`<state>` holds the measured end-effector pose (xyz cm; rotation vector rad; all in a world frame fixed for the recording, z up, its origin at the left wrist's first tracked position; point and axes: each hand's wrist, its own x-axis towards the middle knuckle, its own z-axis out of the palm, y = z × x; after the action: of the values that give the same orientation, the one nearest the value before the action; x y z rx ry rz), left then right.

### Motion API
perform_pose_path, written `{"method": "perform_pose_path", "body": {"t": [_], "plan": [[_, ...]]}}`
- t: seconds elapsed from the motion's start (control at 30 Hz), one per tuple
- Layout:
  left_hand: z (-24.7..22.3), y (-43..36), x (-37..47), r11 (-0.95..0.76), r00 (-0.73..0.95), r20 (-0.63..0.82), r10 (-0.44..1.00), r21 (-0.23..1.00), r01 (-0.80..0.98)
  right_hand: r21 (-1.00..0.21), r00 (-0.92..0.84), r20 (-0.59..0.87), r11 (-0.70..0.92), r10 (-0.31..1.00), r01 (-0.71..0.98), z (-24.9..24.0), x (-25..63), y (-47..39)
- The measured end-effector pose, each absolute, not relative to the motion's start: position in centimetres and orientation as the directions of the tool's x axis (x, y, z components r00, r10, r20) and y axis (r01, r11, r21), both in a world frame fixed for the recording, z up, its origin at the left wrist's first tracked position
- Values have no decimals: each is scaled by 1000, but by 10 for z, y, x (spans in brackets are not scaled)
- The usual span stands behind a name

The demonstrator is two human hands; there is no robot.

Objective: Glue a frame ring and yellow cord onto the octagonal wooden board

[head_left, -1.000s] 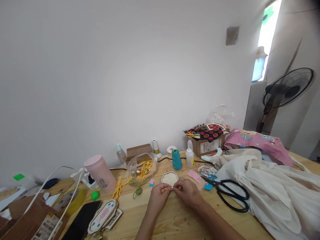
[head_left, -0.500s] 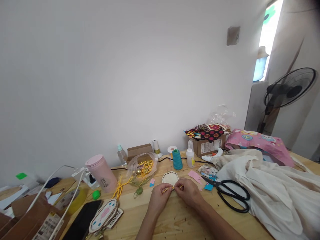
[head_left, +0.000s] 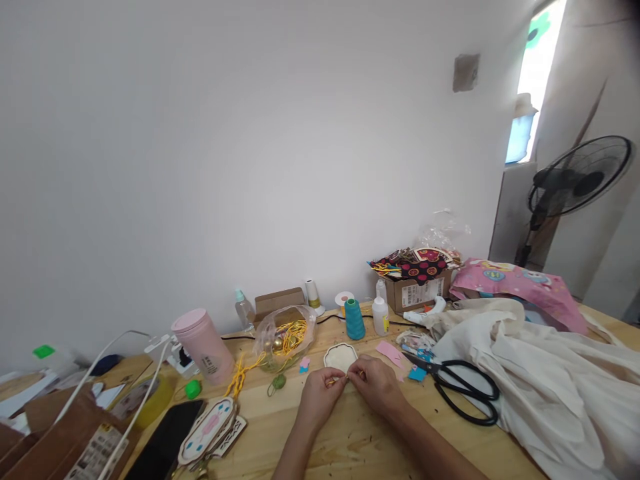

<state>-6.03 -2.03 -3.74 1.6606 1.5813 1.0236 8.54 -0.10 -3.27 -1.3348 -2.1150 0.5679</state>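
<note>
My left hand [head_left: 321, 395] and my right hand [head_left: 376, 385] meet fingertip to fingertip over the table's front middle, both closed in a pinch. Between them is a thin yellow cord [head_left: 331, 382], mostly covered by the fingers. Just beyond the fingertips lies a cream plaque [head_left: 340, 355] with a dark scalloped outline; its near edge is partly hidden by my hands. Pink paper scraps [head_left: 390, 352] lie to the right of it, and a small pink and blue cutout [head_left: 304, 364] to the left.
Black-handled scissors [head_left: 465, 390] lie right, beside white cloth [head_left: 540, 380]. A teal thread cone [head_left: 355, 320] and a glue bottle [head_left: 381, 316] stand behind. Leftward are a bag of yellow cord [head_left: 286, 337], a pink tumbler [head_left: 204, 347], decorated plaques [head_left: 207, 432] and a phone [head_left: 165, 440].
My fingertips have shifted slightly and drawn closer together, and less of the yellow cord shows. Everything else stays where it was.
</note>
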Motion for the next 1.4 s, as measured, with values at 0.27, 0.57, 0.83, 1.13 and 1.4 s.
{"method": "perform_pose_path", "body": {"t": [0.27, 0.57, 0.83, 1.13, 1.4], "plan": [[-40, -18, -62, -90, -20, 116, 993, 857, 507, -674, -332, 246, 407, 911, 616, -35, 86, 2], [-37, -20, -62, -106, -3, 123, 992, 868, 485, -681, -367, 254, 435, 895, 589, -32, 88, 1], [-41, -21, -64, -68, -53, 106, 993, 876, 478, -827, -338, 132, 291, 932, 481, -30, 96, 6], [-37, -22, -65, -57, -46, 88, 995, 885, 462, -993, -452, -81, -113, 889, -46, -27, 87, 5], [-31, -24, -65, -83, -32, 110, 993, 886, 456, -998, -441, 6, 31, 898, 50, -34, 76, 1]]}}
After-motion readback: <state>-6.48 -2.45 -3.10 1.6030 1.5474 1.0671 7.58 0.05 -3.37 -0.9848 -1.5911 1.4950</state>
